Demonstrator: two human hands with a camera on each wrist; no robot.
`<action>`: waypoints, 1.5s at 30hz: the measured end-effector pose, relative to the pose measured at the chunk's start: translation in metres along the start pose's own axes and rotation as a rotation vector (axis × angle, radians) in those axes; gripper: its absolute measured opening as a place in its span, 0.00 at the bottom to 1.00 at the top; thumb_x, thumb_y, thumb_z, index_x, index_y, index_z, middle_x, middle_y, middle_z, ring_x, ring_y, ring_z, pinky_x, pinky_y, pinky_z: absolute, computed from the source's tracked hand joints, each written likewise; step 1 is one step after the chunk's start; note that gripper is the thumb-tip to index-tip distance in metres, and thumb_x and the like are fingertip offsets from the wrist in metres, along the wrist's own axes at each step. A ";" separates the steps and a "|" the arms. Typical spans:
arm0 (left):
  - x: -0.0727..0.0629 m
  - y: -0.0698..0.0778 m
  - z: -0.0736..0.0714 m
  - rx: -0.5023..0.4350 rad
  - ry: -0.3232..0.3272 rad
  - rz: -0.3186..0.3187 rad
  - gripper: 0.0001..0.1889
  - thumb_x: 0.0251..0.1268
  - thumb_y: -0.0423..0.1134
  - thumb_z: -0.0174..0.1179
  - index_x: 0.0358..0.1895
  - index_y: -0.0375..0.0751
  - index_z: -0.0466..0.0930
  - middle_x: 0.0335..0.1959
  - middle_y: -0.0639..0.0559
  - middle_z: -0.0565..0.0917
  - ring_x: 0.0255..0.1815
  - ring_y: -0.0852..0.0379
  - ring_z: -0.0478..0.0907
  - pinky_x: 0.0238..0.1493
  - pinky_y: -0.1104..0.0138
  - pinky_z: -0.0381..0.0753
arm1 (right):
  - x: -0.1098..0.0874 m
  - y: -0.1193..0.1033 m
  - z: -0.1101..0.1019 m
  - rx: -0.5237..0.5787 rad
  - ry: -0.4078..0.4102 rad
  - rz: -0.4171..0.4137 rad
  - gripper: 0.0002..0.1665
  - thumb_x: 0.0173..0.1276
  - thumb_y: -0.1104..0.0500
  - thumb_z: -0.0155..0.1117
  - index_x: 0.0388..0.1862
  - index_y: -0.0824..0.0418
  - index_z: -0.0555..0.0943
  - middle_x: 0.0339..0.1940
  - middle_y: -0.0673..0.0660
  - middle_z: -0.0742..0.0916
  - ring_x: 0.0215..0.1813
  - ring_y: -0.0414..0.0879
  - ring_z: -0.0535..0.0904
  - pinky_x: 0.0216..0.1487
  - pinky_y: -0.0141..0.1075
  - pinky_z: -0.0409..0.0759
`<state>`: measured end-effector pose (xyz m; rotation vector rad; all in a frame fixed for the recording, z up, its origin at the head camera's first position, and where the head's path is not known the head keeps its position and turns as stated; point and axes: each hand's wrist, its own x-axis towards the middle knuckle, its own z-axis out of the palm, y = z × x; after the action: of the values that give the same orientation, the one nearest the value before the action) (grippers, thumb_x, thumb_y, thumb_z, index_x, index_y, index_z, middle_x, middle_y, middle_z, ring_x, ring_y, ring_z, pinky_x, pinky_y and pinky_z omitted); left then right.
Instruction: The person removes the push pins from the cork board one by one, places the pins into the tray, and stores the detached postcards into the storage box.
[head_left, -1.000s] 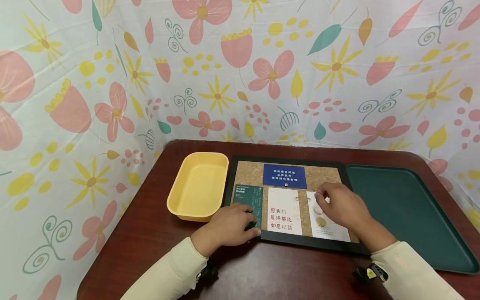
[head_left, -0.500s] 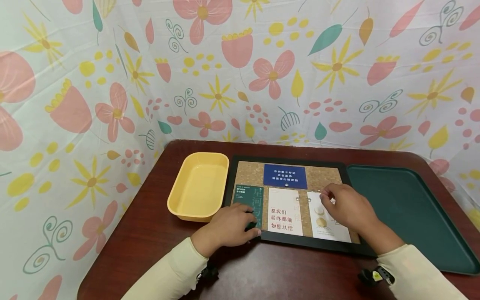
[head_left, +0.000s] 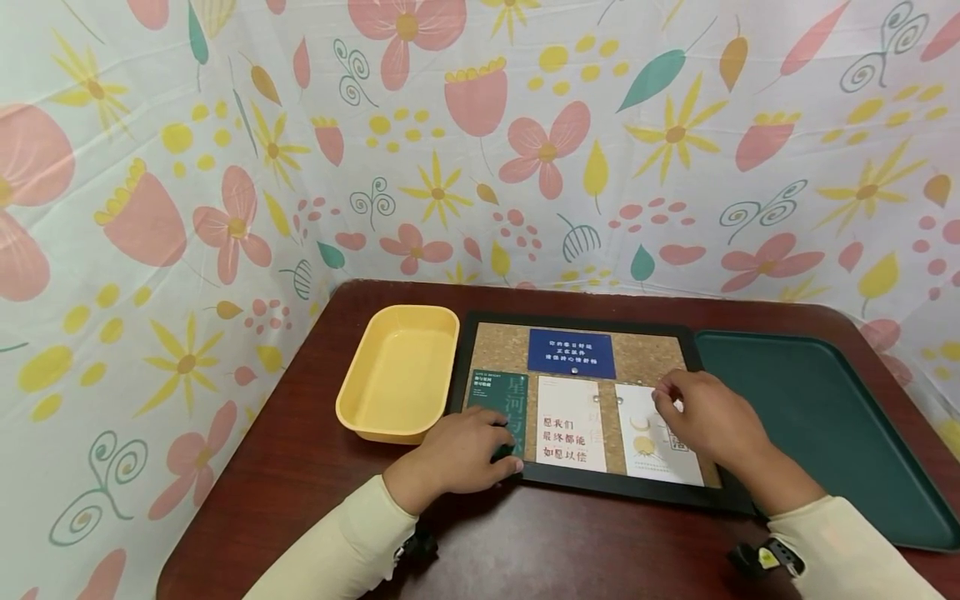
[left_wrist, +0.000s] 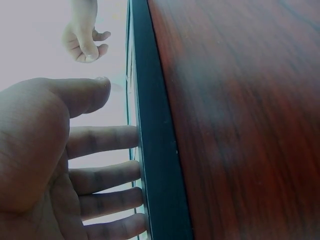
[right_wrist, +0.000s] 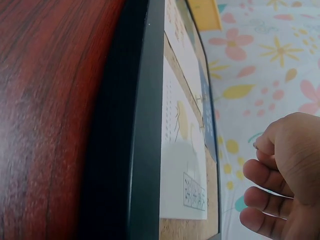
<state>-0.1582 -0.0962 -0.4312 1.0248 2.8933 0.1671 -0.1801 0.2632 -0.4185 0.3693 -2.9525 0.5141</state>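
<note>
A cork board in a black frame lies on the dark red table. My left hand, its fingers extended in the left wrist view, rests over the lower part of a green card and the frame's front edge. My right hand is raised over the right side of a white card with a moon drawing. Its thumb and index tips come together and the other fingers curl; no object shows between them. A white card with red writing and a blue card lie on the cork.
A yellow bin stands left of the board. A dark green tray lies against its right side. Small shiny pins sit on the blue card and both white cards. A floral cloth hangs behind the table.
My right hand has drifted a little to the right across the moon card, uncovering more of its printing. The left hand has stayed put.
</note>
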 end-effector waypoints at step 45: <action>0.001 0.001 -0.002 -0.002 -0.010 0.000 0.19 0.73 0.61 0.58 0.53 0.57 0.89 0.62 0.53 0.82 0.64 0.54 0.76 0.58 0.58 0.79 | -0.016 0.034 -0.014 0.009 -0.016 0.068 0.08 0.75 0.55 0.60 0.42 0.59 0.81 0.30 0.51 0.80 0.28 0.45 0.70 0.22 0.39 0.65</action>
<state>-0.1588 -0.0951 -0.4292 1.0217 2.8840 0.1651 -0.1721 0.3027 -0.4185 0.2766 -2.9883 0.5350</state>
